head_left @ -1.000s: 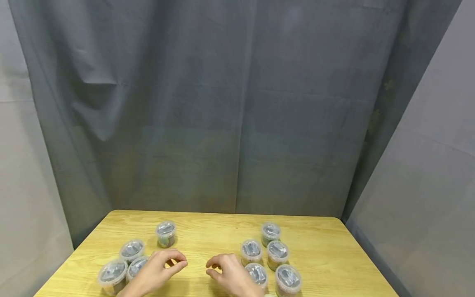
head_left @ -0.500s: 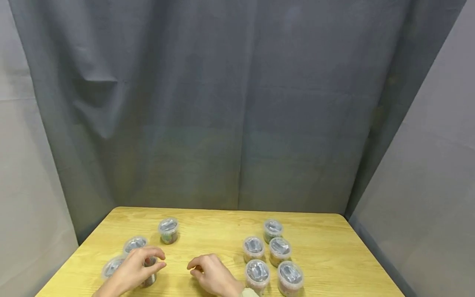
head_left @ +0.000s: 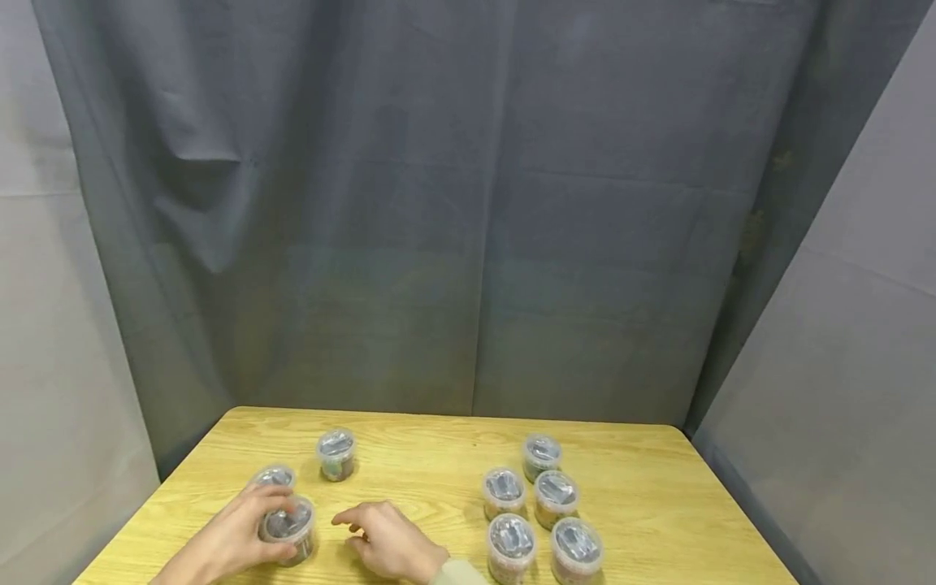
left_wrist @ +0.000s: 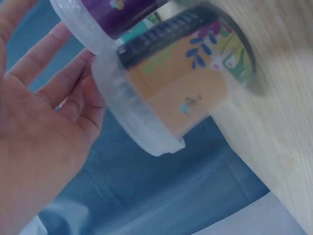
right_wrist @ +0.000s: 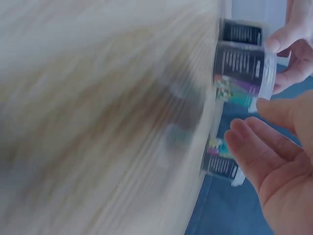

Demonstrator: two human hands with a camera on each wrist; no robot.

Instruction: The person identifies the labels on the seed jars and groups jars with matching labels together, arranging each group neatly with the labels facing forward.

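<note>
We find the left hand (head_left: 237,532) bracketing a lidded tub (head_left: 292,526), towards the left edge of the worktop (head_left: 409,463); we cannot tell whether it grips. The right hand (head_left: 387,540), just beside, is loosely bent and empty. Five more tubs (head_left: 557,493) stand nearer the right edge.

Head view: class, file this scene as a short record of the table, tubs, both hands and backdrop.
Surface: yellowish wood-grain table
Left hand: fingers curved round a lidded tub
Right hand: holding nothing, just right of that tub
Left side, beyond the left hand: a partly hidden tub, and a fully visible tub farther back
Right side: five tubs, upright, lids on
Clothing: pale sleeve at the right wrist
Backdrop: dark grey curtain
</note>
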